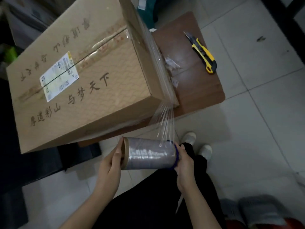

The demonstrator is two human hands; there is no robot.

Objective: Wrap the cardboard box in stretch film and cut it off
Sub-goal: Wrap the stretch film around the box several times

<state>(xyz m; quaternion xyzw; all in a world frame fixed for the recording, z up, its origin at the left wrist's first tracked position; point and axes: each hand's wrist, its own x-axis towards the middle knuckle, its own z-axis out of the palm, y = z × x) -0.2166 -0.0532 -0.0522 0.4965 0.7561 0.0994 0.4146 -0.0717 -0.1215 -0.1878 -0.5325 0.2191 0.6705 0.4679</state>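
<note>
A large brown cardboard box (79, 76) with printed characters and a white shipping label lies on a small brown table (198, 90). Clear stretch film (165, 119) clings to the box's right side and runs down from its near right corner to a roll of stretch film (150, 153) held below the table's edge. My left hand (109, 164) grips the roll's cardboard end. My right hand (184, 164) grips its blue-rimmed end. A yellow and black utility knife (203, 54) with its blade out lies on the table, right of the box.
Crumpled scraps of film (171, 63) lie on the table beside the box. Pale floor tiles (257, 123) surround the table on the right. My white shoes (196, 144) stand under the roll. Dark furniture (24, 162) sits left; grey slippers (257, 210) lie bottom right.
</note>
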